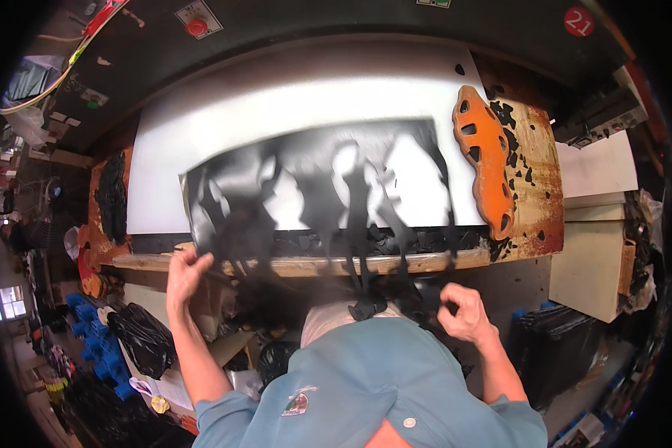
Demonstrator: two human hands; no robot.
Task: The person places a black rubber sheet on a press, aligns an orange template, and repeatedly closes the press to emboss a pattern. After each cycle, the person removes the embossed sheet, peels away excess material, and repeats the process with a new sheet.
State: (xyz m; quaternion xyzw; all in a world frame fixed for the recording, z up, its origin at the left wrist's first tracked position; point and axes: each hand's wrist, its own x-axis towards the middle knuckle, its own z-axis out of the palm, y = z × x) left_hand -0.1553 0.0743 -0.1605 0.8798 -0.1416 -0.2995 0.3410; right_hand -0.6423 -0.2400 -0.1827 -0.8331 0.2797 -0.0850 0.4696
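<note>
White worktable (224,127) bears a cut black sheet (306,194) that left fingers (194,261) pinch; right fingers (455,299) curl shut.

A board (299,82) lies on the counter (534,187). On the board, toward 6 o'clock, lies a cut sheet (313,194), overhanging the counter's near edge. A die (485,160) lies at 3 o'clock of the sheet. Scraps (113,196) lie at 9 o'clock.
</note>
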